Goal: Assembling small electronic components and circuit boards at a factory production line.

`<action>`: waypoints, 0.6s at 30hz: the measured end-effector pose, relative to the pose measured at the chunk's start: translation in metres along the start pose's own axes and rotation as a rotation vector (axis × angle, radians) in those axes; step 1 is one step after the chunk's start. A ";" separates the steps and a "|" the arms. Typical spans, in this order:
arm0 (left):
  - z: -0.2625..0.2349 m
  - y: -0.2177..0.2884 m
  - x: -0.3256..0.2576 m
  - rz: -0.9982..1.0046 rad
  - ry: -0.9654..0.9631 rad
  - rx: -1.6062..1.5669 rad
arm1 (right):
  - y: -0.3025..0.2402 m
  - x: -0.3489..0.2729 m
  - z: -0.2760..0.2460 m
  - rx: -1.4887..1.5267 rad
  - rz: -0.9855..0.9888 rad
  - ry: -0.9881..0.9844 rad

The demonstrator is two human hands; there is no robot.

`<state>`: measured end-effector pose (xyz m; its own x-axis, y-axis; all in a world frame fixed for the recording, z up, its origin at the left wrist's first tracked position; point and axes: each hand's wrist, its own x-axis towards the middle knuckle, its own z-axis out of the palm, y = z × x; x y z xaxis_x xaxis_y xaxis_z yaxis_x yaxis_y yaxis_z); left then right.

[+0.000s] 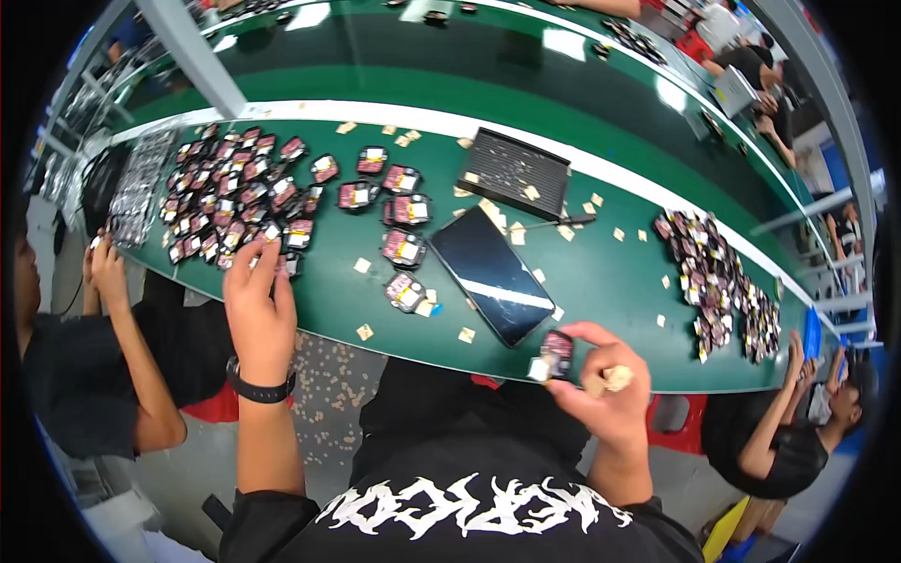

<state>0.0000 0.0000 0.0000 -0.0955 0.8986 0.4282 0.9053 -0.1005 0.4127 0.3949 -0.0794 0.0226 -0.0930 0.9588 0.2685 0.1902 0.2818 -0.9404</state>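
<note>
My left hand, with a black watch on its wrist, is at the near edge of a big pile of small black pieces with pink and white labels. Its fingers are bent round one of those pieces, which they mostly hide. Over the table's near edge, my right hand pinches another small black labelled piece between thumb and forefinger. Beige scraps are tucked in its curled fingers. Several loose labelled pieces lie between the pile and a dark tablet-like screen.
Behind the screen are a black ribbed tray and a thin dark-handled tool. Beige squares lie scattered over the green table. A second pile is at right. A person sits at left, another at right.
</note>
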 end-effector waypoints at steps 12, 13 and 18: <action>0.021 0.118 -0.036 -0.484 -1.164 -1.564 | -0.021 0.021 0.038 -0.093 -0.099 -0.356; 0.026 0.118 -0.040 -0.487 -1.166 -1.569 | -0.022 0.021 0.038 -0.096 -0.095 -0.358; 0.027 0.108 -0.044 -0.528 -1.020 -1.608 | -0.027 0.008 0.039 -0.066 0.191 -0.198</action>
<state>0.1132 -0.0390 0.0036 0.5790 0.7734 -0.2579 -0.3302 0.5117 0.7932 0.3514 -0.0805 0.0417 -0.2374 0.9708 0.0352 0.2849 0.1042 -0.9529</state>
